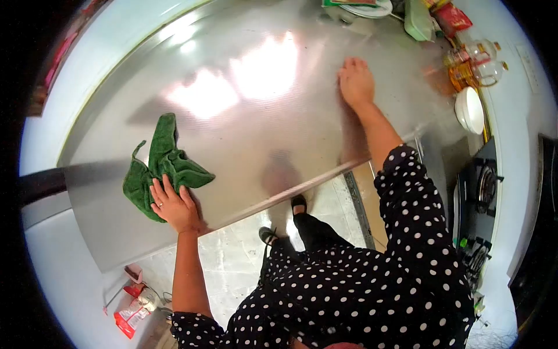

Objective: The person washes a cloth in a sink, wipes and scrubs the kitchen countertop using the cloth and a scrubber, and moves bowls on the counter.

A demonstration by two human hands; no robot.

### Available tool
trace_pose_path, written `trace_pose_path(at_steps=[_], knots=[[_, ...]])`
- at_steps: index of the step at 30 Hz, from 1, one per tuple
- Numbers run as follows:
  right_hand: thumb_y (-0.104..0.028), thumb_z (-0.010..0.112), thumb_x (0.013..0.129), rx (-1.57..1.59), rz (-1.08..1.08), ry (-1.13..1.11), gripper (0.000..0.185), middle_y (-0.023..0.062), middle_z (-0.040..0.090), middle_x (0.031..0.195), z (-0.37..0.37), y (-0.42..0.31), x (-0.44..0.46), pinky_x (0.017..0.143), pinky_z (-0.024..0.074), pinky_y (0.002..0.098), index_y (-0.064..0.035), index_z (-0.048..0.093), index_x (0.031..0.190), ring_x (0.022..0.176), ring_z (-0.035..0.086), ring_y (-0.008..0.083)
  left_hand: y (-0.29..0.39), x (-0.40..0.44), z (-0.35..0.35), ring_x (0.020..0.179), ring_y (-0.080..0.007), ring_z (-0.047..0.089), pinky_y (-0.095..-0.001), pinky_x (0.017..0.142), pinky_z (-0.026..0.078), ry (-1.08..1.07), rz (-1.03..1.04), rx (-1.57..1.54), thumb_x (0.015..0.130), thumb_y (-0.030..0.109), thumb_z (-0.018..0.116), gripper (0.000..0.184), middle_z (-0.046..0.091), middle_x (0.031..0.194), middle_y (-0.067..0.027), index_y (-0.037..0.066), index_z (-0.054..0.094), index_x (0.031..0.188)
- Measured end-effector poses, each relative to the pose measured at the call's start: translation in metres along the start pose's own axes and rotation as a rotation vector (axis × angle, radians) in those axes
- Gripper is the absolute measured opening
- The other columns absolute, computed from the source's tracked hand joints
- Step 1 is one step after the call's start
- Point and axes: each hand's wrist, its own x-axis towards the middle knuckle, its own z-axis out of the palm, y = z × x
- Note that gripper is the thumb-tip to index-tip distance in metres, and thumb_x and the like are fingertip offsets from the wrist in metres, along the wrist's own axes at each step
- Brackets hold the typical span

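Note:
A crumpled dark green cloth (165,154) lies on the metal countertop (261,145), toward its left end. My left hand (174,206) rests flat on the cloth's lower edge, fingers spread and a ring on one of them. Farther right, my right hand (356,81) lies palm down on the bare metal with its fingers stretched out, holding nothing. The bottles and dishes at the right end are the things closest to it.
Along the right wall stand oil bottles (485,72), a white bowl (469,110) and a gas stove (479,189). A pale green container (418,20) and a white plate (372,9) sit at the back. A red-and-white bag (132,314) is below the counter's left end.

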Motion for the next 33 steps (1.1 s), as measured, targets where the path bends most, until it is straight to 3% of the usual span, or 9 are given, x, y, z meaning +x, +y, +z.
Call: trace_pose_path(at_steps=[5,6,9,12,16,17,20,22,33], knots=[[-0.017,0.047,0.086,-0.129,-0.405,-0.314,0.028,0.0197,0.058,0.113,0.062,-0.15,-0.057,0.094,0.0414,0.0458,0.003,0.057,0.104,0.102,0.056,0.0338,-0.001,-0.006,-0.002,0.139,-0.0324,0.026,-0.0589,0.106,0.02,-0.018,0.0,-0.001,0.095,0.038,0.044,0.052,0.032,0.15,-0.0116,0.014,0.041,0.141],[-0.018,0.047,0.087,0.091,-0.721,0.042,0.03,0.0205,0.057,0.115,0.064,-0.171,-0.08,0.096,0.0396,0.0474,0.0024,0.057,0.106,0.103,0.056,0.0343,0.002,-0.001,-0.003,0.139,-0.0323,0.026,-0.0591,0.106,0.02,-0.022,-0.006,0.0,0.094,0.037,0.045,0.052,0.032,0.15,-0.0115,0.014,0.041,0.14],[-0.017,0.044,0.086,-0.104,-0.315,-0.33,0.034,0.0234,0.056,0.119,0.051,-0.126,-0.048,0.099,0.0376,0.0478,0.0046,0.057,0.11,0.11,0.052,0.0376,0.0,-0.004,-0.003,0.139,-0.0325,0.026,-0.0595,0.106,0.019,-0.03,-0.007,-0.037,0.093,0.035,0.048,0.051,0.032,0.149,-0.0116,0.014,0.042,0.14],[-0.015,0.046,0.085,-0.727,-0.355,0.073,0.033,0.0252,0.057,0.116,0.055,0.069,0.012,0.102,0.0366,0.0452,0.0066,0.057,0.108,0.11,0.052,0.0396,0.003,0.001,-0.005,0.139,-0.0325,0.026,-0.0595,0.106,0.02,-0.032,-0.007,-0.047,0.093,0.035,0.049,0.051,0.032,0.149,-0.0117,0.013,0.043,0.139],[-0.018,0.043,0.091,-0.444,-0.364,0.109,0.035,0.0186,0.055,0.124,0.051,-0.01,-0.019,0.101,0.0374,0.0435,0.0026,0.054,0.118,0.118,0.049,0.0322,0.006,0.001,-0.012,0.14,-0.0326,0.025,-0.0594,0.106,0.019,-0.039,-0.019,-0.066,0.092,0.034,0.049,0.052,0.032,0.149,-0.012,0.012,0.042,0.139],[-0.018,0.043,0.088,-0.366,-0.084,-0.388,0.039,0.0218,0.056,0.124,0.041,-0.09,-0.024,0.104,0.0355,0.0464,0.004,0.054,0.12,0.119,0.05,0.0347,0.005,0.001,-0.01,0.14,-0.0328,0.025,-0.0592,0.107,0.018,-0.047,-0.021,-0.048,0.092,0.033,0.05,0.052,0.033,0.149,-0.012,0.013,0.042,0.139],[-0.021,0.041,0.089,-0.127,-0.606,-0.033,0.038,0.0231,0.056,0.121,0.046,-0.099,-0.051,0.1,0.0379,0.0474,0.0034,0.055,0.115,0.115,0.051,0.0366,-0.001,0.0,-0.001,0.139,-0.0329,0.026,-0.059,0.107,0.018,-0.022,0.001,-0.051,0.091,0.033,0.05,0.052,0.033,0.149,-0.0119,0.014,0.042,0.139],[-0.019,0.043,0.088,-0.241,-0.189,-0.114,0.033,0.0226,0.058,0.116,0.037,-0.031,-0.008,0.096,0.0408,0.0454,0.002,0.056,0.11,0.109,0.054,0.0354,0.003,0.0,-0.004,0.139,-0.0329,0.026,-0.0588,0.107,0.018,-0.03,-0.004,-0.049,0.091,0.033,0.05,0.052,0.033,0.149,-0.0119,0.014,0.042,0.139],[-0.015,0.043,0.087,0.075,-0.607,-0.161,0.026,0.0232,0.06,0.107,0.1,-0.218,-0.106,0.092,0.0409,0.0481,0.0006,0.059,0.099,0.104,0.055,0.0356,-0.01,0.015,-0.016,0.139,-0.0311,0.027,-0.0578,0.107,0.021,-0.054,0.029,-0.015,0.091,0.035,0.05,0.054,0.033,0.149,-0.0109,0.015,0.04,0.141]])
